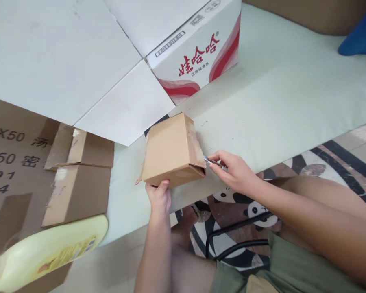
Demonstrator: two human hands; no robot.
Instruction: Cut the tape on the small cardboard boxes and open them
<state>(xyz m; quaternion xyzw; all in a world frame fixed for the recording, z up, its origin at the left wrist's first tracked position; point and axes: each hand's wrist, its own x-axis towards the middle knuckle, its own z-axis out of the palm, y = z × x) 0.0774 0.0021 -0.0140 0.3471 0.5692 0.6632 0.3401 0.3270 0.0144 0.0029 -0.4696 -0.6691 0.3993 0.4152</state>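
A small brown cardboard box point(167, 148) is tilted over the table near its front edge. Under its near lower side, my left hand point(159, 195) grips it, with the thumb on the near face and the other fingers mostly hidden. My right hand point(232, 169) is closed around a slim grey utility knife point(216, 163). The knife's tip meets the right edge of the box, where the cardboard looks torn and a dark gap shows at the near corner.
White cartons point(198, 57), one with red lettering, stand behind the box. A dark flat object point(157, 124) lies partly beneath it. To the left are two opened brown boxes point(82, 187), a large printed carton point(12, 162) and a pale yellow bottle point(55, 248). Something blue point(361, 34) sits far right on the pale tabletop point(280, 89).
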